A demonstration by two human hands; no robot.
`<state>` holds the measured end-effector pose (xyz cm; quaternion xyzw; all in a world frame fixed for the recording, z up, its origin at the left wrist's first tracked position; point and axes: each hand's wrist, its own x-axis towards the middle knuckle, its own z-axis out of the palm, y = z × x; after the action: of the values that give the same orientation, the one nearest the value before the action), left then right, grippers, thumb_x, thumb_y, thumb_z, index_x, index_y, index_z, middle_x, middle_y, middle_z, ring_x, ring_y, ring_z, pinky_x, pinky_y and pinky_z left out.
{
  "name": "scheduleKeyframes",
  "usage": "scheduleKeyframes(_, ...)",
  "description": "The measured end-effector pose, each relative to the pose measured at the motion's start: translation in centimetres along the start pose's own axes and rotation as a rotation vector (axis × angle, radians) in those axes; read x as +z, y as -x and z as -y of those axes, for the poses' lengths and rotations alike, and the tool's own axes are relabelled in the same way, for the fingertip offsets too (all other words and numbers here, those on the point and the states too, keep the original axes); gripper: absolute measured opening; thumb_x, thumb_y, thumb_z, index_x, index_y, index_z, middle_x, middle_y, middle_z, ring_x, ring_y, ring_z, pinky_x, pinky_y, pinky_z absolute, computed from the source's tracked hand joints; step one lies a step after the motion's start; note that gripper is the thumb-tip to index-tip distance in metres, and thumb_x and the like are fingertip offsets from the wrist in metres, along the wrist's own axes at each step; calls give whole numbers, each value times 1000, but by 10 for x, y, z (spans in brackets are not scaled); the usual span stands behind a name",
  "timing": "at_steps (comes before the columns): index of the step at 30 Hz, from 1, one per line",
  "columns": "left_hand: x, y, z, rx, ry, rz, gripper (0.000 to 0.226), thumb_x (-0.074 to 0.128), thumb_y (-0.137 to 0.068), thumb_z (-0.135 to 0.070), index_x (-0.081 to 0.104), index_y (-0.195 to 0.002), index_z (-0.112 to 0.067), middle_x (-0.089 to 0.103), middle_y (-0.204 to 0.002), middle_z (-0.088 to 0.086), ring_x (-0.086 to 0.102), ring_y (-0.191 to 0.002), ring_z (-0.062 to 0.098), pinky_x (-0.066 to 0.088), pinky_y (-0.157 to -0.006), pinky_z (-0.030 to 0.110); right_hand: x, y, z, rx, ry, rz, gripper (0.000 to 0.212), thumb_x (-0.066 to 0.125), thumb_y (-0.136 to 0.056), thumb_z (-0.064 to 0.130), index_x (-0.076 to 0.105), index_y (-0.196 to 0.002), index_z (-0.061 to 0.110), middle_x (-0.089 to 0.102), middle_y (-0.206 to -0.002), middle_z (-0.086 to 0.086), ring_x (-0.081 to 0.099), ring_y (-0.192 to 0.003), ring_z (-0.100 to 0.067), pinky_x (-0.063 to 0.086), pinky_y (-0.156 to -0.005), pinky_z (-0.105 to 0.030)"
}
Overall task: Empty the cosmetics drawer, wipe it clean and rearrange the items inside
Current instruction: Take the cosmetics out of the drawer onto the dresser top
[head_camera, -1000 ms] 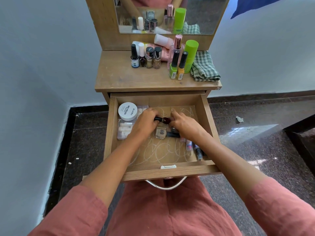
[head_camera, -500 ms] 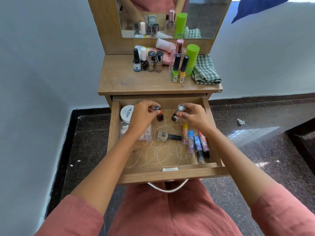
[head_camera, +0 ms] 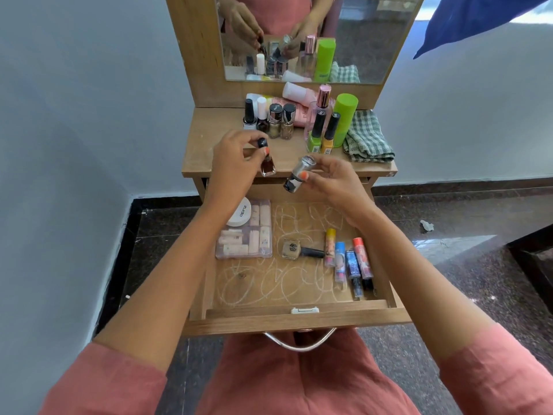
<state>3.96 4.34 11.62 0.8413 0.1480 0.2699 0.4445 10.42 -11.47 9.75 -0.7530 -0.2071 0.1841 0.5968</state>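
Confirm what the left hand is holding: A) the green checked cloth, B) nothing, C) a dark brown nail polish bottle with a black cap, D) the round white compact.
C: the left hand pinches the dark brown nail polish bottle with a black cap near its cap, while the right hand holds a silver-capped black-and-white bottle.

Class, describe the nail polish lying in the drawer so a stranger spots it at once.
In the open drawer, look between the clear case and the coloured tubes. The gold bottle there is squarish glass, its black cap pointing at the tubes.
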Motion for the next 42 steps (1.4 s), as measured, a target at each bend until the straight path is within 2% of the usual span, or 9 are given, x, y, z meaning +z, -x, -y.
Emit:
scheduleKeyframes(3,-3,-11,4,6,-39,-39,26,59,-86,-7,64,-112,-7,59,-110,9,58,-92,9,44,-76,4,8,-10,8,-36,38,-12,16,56,-90,11,55,-106,11,61,-98,-7,60,-88,-17,50,-81,-27)
scheduleKeyframes(7,-2,-23,12,5,-95,-63,25,58,-87,-8,64,-112,-7,58,-112,10,58,-95,12,40,-74,2,20,-27,14,-64,149,5,25,50,-93,16,56,-114,5,54,-93,-16,58,-89,-32,50,-88,-52)
scheduleKeyframes(11,2,-31,18,-3,-102,-58,25,59,-87,-9,64,-112,-8,57,-112,12,60,-92,13,46,-80,15,33,-46,19,-155,361,-30,27,56,-90,17,61,-115,8,53,-86,6,52,-83,-12,43,-75,-25)
scheduleKeyframes(14,4,-38,21,4,-109,-54,27,59,-87,-10,63,-113,-7,57,-113,13,62,-96,20,50,-87,26,39,-57,24,-185,503,-93,24,61,-86,12,64,-108,5,61,-106,-5,55,-95,-14,33,-76,-12)
scheduleKeyframes(16,5,-42,22,7,-118,-53,27,59,-88,-10,63,-114,-8,57,-113,13,62,-98,21,51,-88,29,42,-63,26,-205,526,-137,20,63,-83,8,64,-103,3,63,-108,-12,56,-85,-16,38,-76,-16)
scheduleKeyframes(19,5,-48,24,4,-127,-55,27,59,-88,-11,63,-115,-9,57,-115,12,60,-96,15,48,-83,18,47,-69,28,-229,569,-147,22,63,-80,2,59,-102,1,62,-100,-13,49,-77,-14,44,-76,-31)
scheduleKeyframes(22,7,-51,26,-13,-110,-44,30,62,-85,-7,62,-114,-9,58,-115,12,60,-95,15,46,-80,14,51,-75,29,-248,617,-161,27,63,-79,1,56,-105,0,59,-89,-11,50,-79,-17,46,-77,-37)
scheduleKeyframes(28,13,-43,38,-37,-163,7,37,67,-77,0,59,-114,-1,59,-114,16,52,-96,12,33,-73,-4,57,-79,25,-266,625,-197,30,61,-78,-1,55,-107,-1,64,-99,-15,60,-95,-28,48,-83,-42)
scheduleKeyframes(42,17,-31,41,-61,-127,-104,38,56,-80,8,54,-116,-2,53,-116,16,54,-103,19,45,-87,19,52,-74,15,-248,569,-225,34,59,-77,-9,59,-111,-5,66,-105,-20,62,-100,-28,51,-88,-40)
